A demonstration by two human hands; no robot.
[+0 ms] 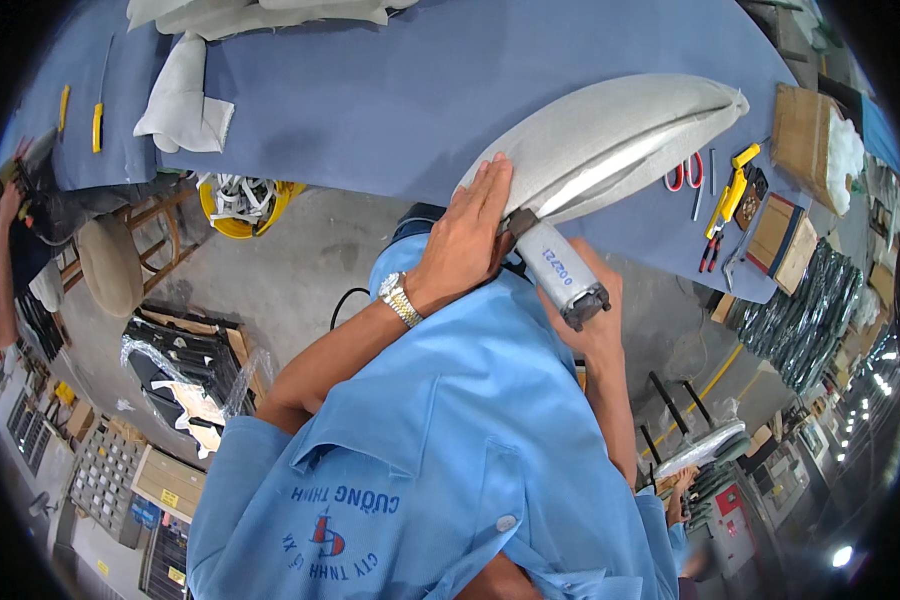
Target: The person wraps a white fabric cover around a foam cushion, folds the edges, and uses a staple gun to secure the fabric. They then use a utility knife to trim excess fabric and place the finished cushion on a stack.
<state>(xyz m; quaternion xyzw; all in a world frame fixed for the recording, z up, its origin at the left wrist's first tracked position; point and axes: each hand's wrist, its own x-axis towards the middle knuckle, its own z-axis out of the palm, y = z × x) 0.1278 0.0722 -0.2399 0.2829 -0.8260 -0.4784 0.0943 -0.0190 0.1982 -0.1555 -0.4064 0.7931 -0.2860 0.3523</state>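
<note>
Cushion (610, 140) propped on table (390, 100) edge. Left hand (467, 235) flat, fingers open, pressing cushion steady. Right hand (595, 315) wrapped round tool (562, 272) w/ nose at cushion seam.

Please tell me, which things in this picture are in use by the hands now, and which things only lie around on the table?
In use:
- grey padded cushion, left hand flat on it
- grey handheld tool, gripped by right hand

Lying about:
- red-handled scissors
- yellow tool
- folded grey fabric
- cardboard box
- yellow cutters on the blue table
</note>
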